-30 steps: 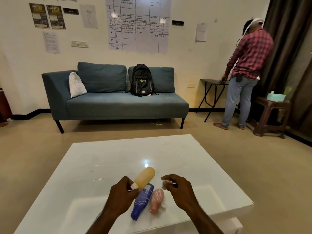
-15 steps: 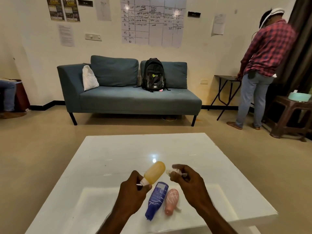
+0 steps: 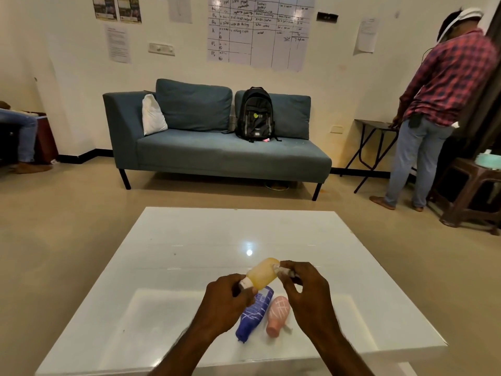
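Head view, only one we have.

Left hand [image 3: 227, 302]: fingers [image 3: 248, 293] curled round the white neck end of the yellow bottle [image 3: 264, 273], holding it off the table [image 3: 189, 253], tilted, round end pointing up and away.

Right hand [image 3: 309, 297]: fingertips pinched narrow on a small white piece [image 3: 284, 271]. Can't tell what it is; looks like a cap or nozzle with a dark bit behind it.

Change: a second ago the right fingers held that piece well apart from the bottle, with a clear gap between the hands. Now the gap is closed and the piece touches the bottle's round far end, just beyond the left fingers. The left grip reads the same and the bottle has come up slightly.

My read: the hands are meeting to pass the bottle or reposition it. The piece is at the wrong end to fit the neck, so I'd expect a regrip or flip first. Nothing fitted yet.

Just below the fingers, the blue bottle [image 3: 254, 313] and pink bottle [image 3: 278, 314] lie side by side on the table, untouched and in the same spot. The blue one's top is tucked under the left fingers.

Beyond the fingers, well apart: a sofa [image 3: 217, 156] with a backpack [image 3: 254, 114], and a person [image 3: 439, 104] standing at the right wall.
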